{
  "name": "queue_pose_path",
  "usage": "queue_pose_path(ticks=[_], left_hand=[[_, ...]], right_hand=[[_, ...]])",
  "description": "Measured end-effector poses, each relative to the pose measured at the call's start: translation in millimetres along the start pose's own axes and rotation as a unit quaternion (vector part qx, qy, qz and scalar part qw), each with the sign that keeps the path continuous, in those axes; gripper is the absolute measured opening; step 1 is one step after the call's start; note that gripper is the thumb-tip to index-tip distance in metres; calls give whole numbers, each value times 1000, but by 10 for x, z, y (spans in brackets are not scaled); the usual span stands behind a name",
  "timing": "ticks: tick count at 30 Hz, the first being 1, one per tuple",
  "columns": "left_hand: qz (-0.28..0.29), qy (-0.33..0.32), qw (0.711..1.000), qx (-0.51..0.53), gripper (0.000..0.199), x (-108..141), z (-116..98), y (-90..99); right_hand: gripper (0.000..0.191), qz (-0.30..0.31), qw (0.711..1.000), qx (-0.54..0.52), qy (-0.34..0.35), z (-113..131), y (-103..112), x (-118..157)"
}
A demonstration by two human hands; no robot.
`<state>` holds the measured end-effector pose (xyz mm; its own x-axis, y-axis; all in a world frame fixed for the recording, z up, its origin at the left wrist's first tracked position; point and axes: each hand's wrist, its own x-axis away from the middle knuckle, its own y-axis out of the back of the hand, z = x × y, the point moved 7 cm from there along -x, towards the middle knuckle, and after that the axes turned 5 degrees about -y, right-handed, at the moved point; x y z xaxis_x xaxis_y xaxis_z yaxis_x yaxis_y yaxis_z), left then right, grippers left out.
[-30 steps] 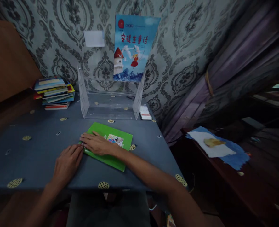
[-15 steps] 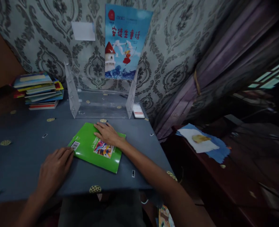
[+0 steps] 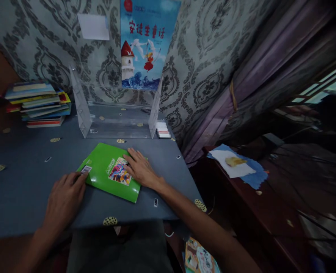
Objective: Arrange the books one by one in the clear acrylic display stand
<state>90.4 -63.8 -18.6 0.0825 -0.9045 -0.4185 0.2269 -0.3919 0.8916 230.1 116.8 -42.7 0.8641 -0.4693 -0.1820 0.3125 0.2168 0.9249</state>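
Observation:
A green book (image 3: 99, 167) with a barcode and a colourful picture on its cover lies flat and slanted on the table. At its lower left corner, my left hand (image 3: 67, 195) has its fingers closed together over the edge by the barcode. My right hand (image 3: 142, 170) rests on the right part of the cover, palm down and fingers spread, partly covering the book's right edge.
Behind the book stands a clear acrylic rack (image 3: 116, 131) on the patterned tablecloth (image 3: 22, 182). A stack of books (image 3: 40, 104) sits at the back left. A blue poster (image 3: 148, 49) hangs on the wall. Right of the table, white paper (image 3: 230, 163) lies on a dark red surface.
My right hand has slid rightward across the cover, showing more of its picture. My left hand stays at the book's corner. The whole view has shifted slightly.

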Motion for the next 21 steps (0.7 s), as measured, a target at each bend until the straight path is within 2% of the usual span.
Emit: queue_pose_path(ticks=[5, 10, 14, 16, 18, 21], left_hand=[[23, 17, 1000, 9, 36, -30, -27, -15], [13, 24, 999, 39, 34, -30, -32, -27], [-7, 19, 996, 82, 34, -38, -26, -27], [-27, -4, 992, 125, 32, -49, -71, -22], [-35, -59, 984, 165, 31, -58, -179, -32], [-11, -142, 974, 175, 40, -72, -353, -99]], right_hand=[[53, 6, 1000, -6, 3, 120, -11, 129], [61, 39, 997, -16, 63, 405, -19, 371], [63, 55, 994, -29, 89, 531, 1, 541], [64, 61, 993, -33, 93, 539, -6, 600], [64, 64, 993, -30, 91, 526, -23, 637], [65, 57, 994, -22, 90, 505, -40, 660]])
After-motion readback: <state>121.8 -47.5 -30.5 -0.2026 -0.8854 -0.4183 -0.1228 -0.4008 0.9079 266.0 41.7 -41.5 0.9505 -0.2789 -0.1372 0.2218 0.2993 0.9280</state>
